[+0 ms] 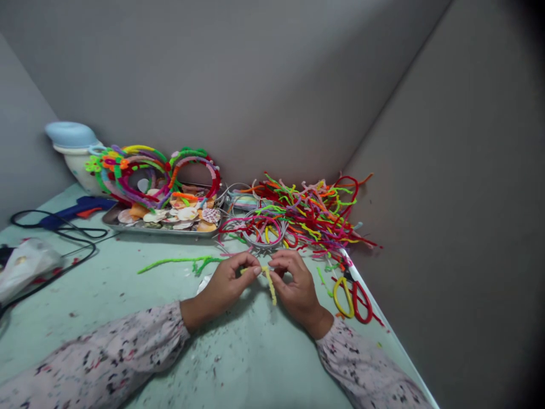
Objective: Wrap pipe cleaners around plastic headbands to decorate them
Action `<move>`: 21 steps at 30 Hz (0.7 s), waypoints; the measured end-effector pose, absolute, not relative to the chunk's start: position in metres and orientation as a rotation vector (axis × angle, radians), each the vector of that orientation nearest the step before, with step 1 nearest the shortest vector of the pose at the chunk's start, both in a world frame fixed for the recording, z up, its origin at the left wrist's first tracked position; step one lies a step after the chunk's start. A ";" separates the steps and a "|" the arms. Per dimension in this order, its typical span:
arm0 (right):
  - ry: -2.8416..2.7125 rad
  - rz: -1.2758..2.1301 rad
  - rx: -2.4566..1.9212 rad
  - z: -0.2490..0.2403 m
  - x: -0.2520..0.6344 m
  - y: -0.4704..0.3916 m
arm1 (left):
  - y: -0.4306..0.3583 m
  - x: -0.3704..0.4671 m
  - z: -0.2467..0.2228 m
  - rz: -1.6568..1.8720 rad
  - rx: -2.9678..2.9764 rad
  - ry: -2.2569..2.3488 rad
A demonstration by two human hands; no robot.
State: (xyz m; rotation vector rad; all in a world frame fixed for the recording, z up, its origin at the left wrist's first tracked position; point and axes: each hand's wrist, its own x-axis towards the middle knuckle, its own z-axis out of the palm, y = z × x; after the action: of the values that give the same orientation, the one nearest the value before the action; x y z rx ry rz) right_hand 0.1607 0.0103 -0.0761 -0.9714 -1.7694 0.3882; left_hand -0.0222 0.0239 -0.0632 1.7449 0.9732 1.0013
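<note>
Between my two hands is a short pale yellow pipe cleaner (271,287), bent, with one end hanging down. My left hand (232,281) pinches it between thumb and forefinger. On the other side my right hand (297,283) has its thumb and fingertips closed at the bend; the exact spot it grips is partly hidden. Just left of my left hand lies a bright green pipe cleaner (170,262) on the pale green table (238,363). Scissors with a yellow and a red handle loop (361,303) rest to the right of my right hand.
A metal tray (170,231) holds seashells (183,213), with pipe-cleaner-wrapped hoops (198,162) on top. Right of it spreads a heap of colourful pipe cleaners (315,210). A blue glue gun (72,212), black cable (91,250), plastic bag (29,267) and blue-lidded container (76,153) stand left. Grey walls (238,85) border the table.
</note>
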 end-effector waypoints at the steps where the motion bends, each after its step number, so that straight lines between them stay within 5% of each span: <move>1: -1.769 0.389 -0.972 -0.076 0.161 0.011 | 0.024 -0.022 -0.063 1.004 1.744 0.974; 21: -1.716 0.510 -0.980 -0.075 0.157 0.010 | 0.024 -0.022 -0.063 0.992 1.765 1.000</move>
State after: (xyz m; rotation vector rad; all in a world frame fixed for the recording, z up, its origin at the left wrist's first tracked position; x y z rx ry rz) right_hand 0.1572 0.0101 -0.0748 -0.9799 -1.7161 0.5100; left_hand -0.0218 0.0245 -0.0633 1.7651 0.9995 0.9917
